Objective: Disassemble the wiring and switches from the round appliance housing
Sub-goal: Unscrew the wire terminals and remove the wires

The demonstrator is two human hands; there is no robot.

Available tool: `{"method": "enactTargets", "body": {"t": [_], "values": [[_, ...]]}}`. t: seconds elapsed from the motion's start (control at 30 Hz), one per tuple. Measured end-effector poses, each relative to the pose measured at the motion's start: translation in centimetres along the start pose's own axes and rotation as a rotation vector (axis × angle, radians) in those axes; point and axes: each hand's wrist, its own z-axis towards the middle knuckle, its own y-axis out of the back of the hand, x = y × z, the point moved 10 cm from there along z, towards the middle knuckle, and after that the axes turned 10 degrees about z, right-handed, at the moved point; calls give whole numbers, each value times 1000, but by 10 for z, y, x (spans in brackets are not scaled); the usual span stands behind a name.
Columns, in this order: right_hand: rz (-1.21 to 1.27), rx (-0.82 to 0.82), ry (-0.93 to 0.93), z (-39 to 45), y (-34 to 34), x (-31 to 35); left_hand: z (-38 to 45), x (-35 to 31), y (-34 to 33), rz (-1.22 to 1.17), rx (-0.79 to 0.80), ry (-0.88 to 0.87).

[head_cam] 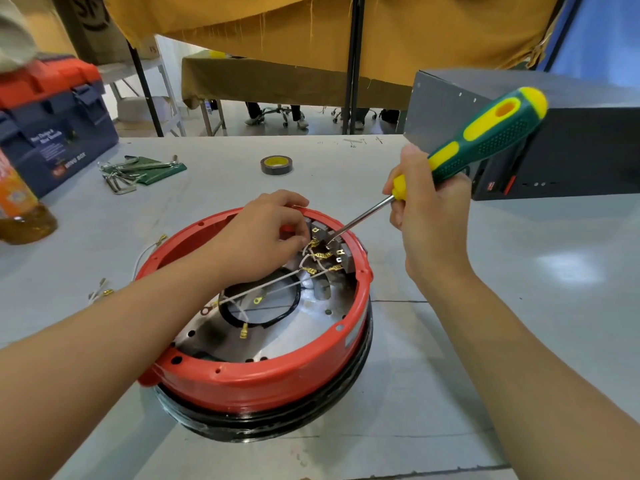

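We see the round red housing (263, 372) sitting upside down on the grey bench (485, 341), just in front of us. Our left hand (263, 237) reaches inside the far rim, fingers curled, pinching a white wire (304, 259) beside the grey switch block (341, 249) — brass terminals cluster there. Our right hand (429, 216) is clamped round the green-and-yellow screwdriver (485, 136), its shaft slanting down so the tip meets the switch block. A tape roll (276, 164) lies farther back, well apart.
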Motion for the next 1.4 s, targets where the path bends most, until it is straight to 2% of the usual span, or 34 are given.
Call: {"method": "enactTargets", "body": {"t": [0.17,0.23,0.33,0.6,0.93,1.13,1.4], "values": [[-8,6,-6,-2,-1,-2,0,9,9,30,-97,50],[-7,7,-12,-2,-1,-2,0,14,11,121,-126,88],[-16,14,-12,-3,-2,-3,0,19,4,223,-65,129],[-44,14,6,-4,-1,0,0,6,6,218,-33,37],[-19,47,95,-2,1,16,5,-1,-1,91,134,-22],[-88,49,227,-4,0,35,5,6,0,107,141,55],[-145,94,272,-6,-6,37,8,-7,2,100,115,-35]]}}
